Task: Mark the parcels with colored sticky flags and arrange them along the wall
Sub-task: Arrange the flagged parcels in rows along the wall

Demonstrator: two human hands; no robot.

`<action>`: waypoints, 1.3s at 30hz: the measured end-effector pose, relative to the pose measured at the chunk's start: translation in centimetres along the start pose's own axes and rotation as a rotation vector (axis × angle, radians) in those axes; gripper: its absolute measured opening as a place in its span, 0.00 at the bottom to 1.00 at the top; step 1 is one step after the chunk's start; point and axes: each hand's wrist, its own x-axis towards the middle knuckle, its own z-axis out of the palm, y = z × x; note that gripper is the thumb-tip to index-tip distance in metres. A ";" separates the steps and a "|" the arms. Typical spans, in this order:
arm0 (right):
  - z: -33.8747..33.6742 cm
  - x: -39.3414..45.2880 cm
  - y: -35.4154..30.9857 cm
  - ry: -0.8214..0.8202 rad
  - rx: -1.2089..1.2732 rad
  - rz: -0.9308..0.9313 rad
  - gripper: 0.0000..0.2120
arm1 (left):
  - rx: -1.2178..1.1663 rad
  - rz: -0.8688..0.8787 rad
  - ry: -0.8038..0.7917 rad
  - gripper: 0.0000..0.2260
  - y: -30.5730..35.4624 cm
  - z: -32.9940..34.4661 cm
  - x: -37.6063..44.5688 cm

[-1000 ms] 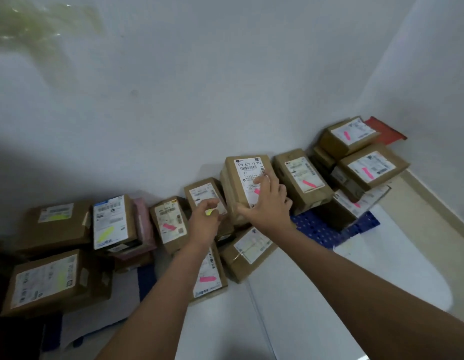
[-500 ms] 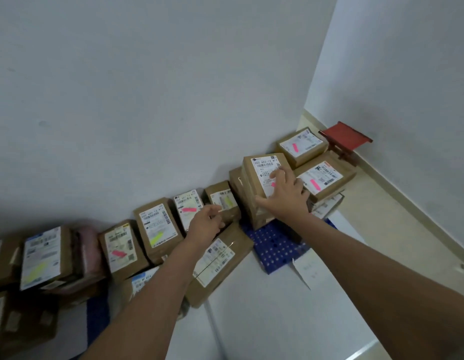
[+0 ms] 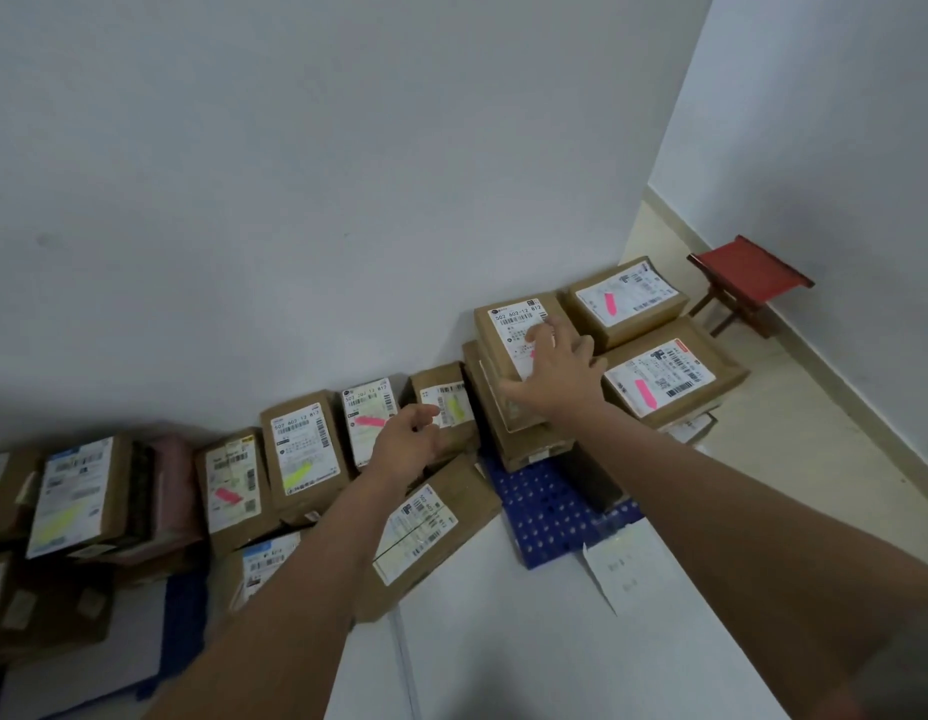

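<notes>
Now shifted right along wall (image 3: 347,200); right hand (image 3: 555,376) flat, pressing parcel (image 3: 519,356) onto stack, left hand (image 3: 407,449) loosely curled, empty.

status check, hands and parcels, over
Right hand flat on the top parcel by the wall. Left hand at the yellow-flagged parcel, grip unclear. Nothing blocking.

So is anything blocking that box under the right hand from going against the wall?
Nothing visible does. The right hand rests on the box, which sits atop another box already beside the wall.
</notes>
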 end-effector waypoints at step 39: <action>23.2 -17.4 -18.0 -0.515 0.227 -0.043 0.24 | -0.029 -0.387 0.251 0.28 -24.2 -18.2 -9.7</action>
